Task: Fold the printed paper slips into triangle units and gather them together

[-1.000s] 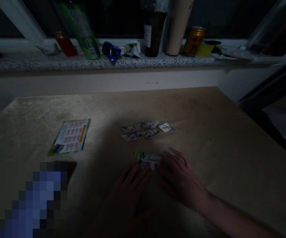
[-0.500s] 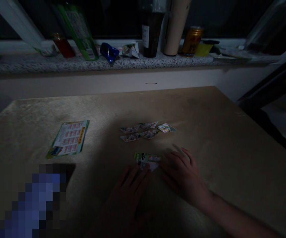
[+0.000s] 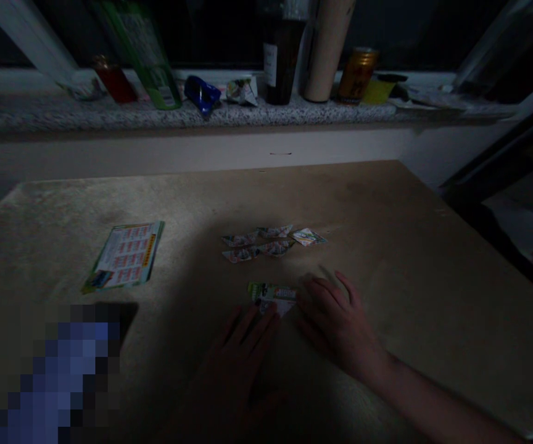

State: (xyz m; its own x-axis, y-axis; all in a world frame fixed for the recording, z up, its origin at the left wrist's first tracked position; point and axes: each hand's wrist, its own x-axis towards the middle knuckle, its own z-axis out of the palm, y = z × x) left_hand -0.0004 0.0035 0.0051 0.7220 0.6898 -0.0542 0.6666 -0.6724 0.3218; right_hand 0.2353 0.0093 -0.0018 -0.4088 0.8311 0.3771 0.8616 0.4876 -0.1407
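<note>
A partly folded printed paper (image 3: 278, 293), with a green strip along its far edge, lies flat on the table. My left hand (image 3: 243, 351) rests at its near side, fingers stretched out and their tips on the paper. Beside the paper's right corner is my right hand (image 3: 340, 320), its fingers apart and the nearest fingertips at the edge. In the dim light I cannot tell whether they press on it. Just beyond lie several small folded paper pieces (image 3: 276, 248) in two rows, the rightmost piece (image 3: 309, 237) diamond-shaped.
A stack of printed sheets (image 3: 125, 256) lies on the table's left side. Nearer, a pixelated blue patch (image 3: 70, 376) hides something. On the granite sill (image 3: 229, 117) stand a green bottle (image 3: 155, 68), a dark bottle (image 3: 279, 61), a gold can (image 3: 358, 74) and crumpled wrappers (image 3: 242, 91).
The whole view has shifted slightly, so things appear a little higher and further left. Both hands keep nearly the same place at the paper.
</note>
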